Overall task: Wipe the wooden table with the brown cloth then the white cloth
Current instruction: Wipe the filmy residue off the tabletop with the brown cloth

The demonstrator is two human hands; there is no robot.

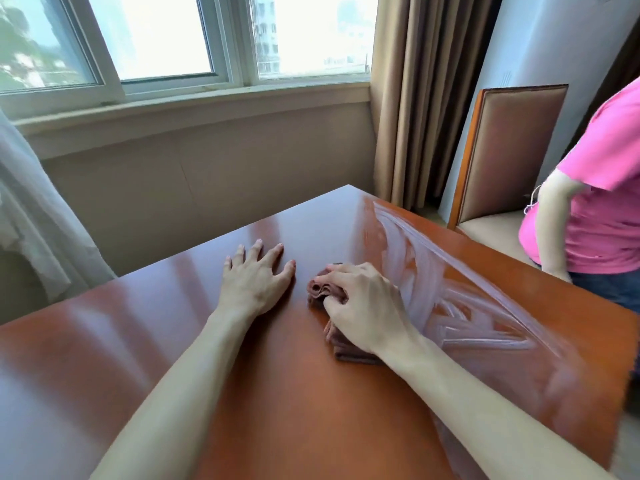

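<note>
The glossy wooden table [138, 341] fills the lower view. My right hand [363, 306] grips a bunched brown cloth [323, 292] and presses it on the tabletop near the middle. Part of the cloth sticks out under my wrist. Wet streaks [460, 306] cover the table's right side, beside that hand. My left hand [256, 278] lies flat on the wood with its fingers spread, a little left of the cloth. No white cloth is in view.
A person in a pink shirt [602, 202] stands at the table's right edge. A padded wooden chair [505, 154] is behind that corner. Brown curtains [426, 98] and a window [173, 39] line the far wall; a sheer curtain [34, 220] hangs at left.
</note>
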